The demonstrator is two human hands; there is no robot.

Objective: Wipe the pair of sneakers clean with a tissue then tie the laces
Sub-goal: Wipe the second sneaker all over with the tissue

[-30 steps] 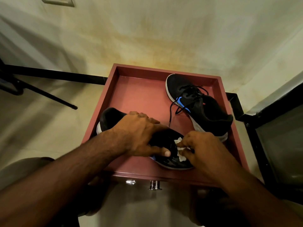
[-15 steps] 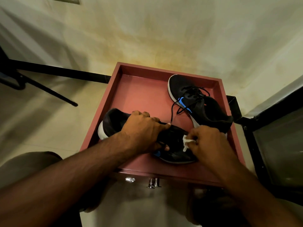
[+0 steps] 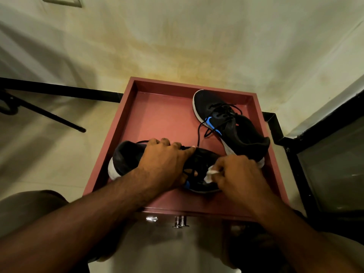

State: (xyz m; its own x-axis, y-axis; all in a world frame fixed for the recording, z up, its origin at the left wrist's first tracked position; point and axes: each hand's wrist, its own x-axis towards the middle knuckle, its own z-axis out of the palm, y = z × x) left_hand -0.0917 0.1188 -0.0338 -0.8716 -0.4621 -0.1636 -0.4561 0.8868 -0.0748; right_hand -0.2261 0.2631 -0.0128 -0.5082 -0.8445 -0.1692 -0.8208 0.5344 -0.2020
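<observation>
Sneaker nearest, black with white sole, lying across the front of a red tray, long axis running left to right, heel at the left, toe at the right. Gripped over its middle by the left hand, fingers curled over the far edge of the upper near the laces, thumb on the near side. Just right of that, a crumpled white tissue pinched in the right hand, fingers curled narrow around it and pressed against the toe end. Right hand therefore nearer the toe, left hand nearer the heel and holding steady; toe end directly under and just left of the right fingertips. Probably mid-wipe on the forefoot, next stroke likely running along the long axis. Further right and farther back, second sneaker with a blue mark, toe pointing away and left, heel near the right hand, laces loose and trailing toward the first. Untied laces on both, as far as visible; tying not yet done.
</observation>
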